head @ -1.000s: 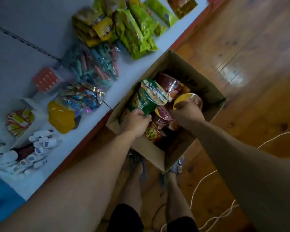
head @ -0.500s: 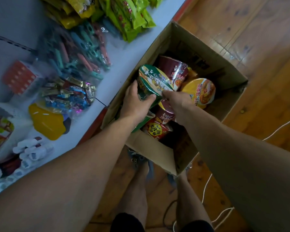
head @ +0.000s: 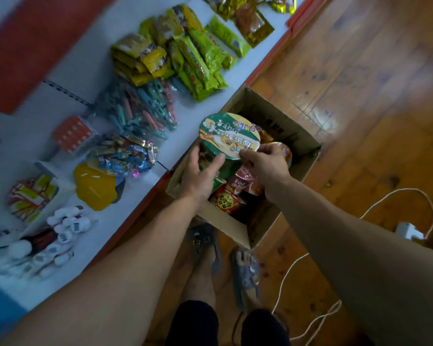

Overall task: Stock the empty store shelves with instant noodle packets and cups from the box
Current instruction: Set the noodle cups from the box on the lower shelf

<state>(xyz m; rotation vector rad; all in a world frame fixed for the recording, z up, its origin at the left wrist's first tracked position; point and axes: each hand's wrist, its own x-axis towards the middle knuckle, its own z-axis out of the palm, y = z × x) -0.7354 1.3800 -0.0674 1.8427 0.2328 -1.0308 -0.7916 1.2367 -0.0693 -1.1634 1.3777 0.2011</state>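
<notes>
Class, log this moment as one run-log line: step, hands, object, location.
step: lifting cup | left hand: grips green cup | right hand: pinches its lid rim | location: above box

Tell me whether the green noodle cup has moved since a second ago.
Yes. The green noodle cup, gripped by the left hand and right hand, has risen out of the cardboard box, its lid now above the box rim.

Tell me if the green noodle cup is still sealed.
Sealed: the lid lies flat over the whole rim of the green noodle cup, with no edge peeled up.
</notes>
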